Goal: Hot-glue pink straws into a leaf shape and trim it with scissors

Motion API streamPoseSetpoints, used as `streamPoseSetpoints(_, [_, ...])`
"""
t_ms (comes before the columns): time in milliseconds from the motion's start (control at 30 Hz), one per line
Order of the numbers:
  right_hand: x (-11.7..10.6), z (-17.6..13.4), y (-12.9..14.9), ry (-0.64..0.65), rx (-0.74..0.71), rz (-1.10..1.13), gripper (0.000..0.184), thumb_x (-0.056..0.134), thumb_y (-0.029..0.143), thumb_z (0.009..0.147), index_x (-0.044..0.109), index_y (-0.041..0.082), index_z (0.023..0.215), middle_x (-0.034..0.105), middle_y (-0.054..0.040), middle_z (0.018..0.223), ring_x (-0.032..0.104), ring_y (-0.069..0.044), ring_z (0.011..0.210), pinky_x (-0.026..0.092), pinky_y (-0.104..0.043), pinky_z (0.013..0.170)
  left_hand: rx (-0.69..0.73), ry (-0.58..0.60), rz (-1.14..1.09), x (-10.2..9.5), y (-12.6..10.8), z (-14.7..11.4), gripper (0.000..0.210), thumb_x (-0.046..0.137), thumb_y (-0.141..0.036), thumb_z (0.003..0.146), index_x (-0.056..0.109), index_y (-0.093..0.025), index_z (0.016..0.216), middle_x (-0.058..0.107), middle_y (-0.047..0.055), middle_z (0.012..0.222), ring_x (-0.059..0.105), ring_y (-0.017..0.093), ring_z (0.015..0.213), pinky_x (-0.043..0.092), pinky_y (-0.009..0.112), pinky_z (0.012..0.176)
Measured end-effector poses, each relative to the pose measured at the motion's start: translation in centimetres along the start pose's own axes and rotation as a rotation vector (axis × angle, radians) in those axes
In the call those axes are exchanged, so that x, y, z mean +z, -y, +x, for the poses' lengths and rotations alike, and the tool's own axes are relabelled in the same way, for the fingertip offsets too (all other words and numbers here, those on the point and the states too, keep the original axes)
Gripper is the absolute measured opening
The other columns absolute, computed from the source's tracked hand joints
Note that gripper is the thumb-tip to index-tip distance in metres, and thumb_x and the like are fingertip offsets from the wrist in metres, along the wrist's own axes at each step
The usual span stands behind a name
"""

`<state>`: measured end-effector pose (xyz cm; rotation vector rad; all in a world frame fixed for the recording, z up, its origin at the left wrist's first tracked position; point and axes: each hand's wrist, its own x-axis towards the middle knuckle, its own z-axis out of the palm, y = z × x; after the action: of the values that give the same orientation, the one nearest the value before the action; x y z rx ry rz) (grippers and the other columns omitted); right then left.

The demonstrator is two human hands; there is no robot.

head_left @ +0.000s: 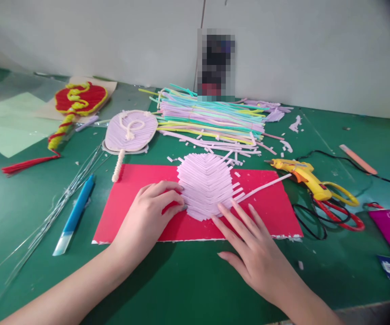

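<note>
A lilac oval panel [205, 185] of slanting pipe cleaner strips, meeting along a middle line, lies on a red board [262, 212]. Several strip ends and one long pipe cleaner [266, 187] stick out from its right side. My left hand [154, 207] is at the panel's left edge, its fingers bent and its thumb and fingertips closed on the rim. With fingers spread, my right hand [249, 246] rests its fingertips on the panel's lower right edge and the strips there; its thumb is off the panel.
Behind lie a pile of coloured pipe cleaners [211, 117], lilac offcuts [211, 144], a lilac fan [132, 131] and a red fan [81, 98]. At right are a yellow glue gun [299, 174] and red-yellow scissors [342, 214]. A blue pen-like tool [76, 212] and thin wires [62, 205] lie left.
</note>
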<state>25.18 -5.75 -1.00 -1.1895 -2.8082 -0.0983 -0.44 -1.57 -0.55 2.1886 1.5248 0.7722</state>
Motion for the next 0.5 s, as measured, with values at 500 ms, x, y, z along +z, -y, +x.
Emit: streamPoseSetpoints(500, [-0.09, -0.02, 0.1, 0.011, 0.007, -0.042, 0.06, 0.041, 0.042, 0.096, 0.025, 0.021, 0.15, 0.026, -0.0032, 0.157, 0.024, -0.031, 0.143, 0.039, -0.054, 0.105, 0.001, -0.008, -0.006, 0.06, 0.12, -0.01, 0.016, 0.054, -0.023, 0.091, 0.066, -0.023, 0.079, 0.068, 0.002, 0.108, 0.064, 0.02, 0.096, 0.049, 0.04, 0.092])
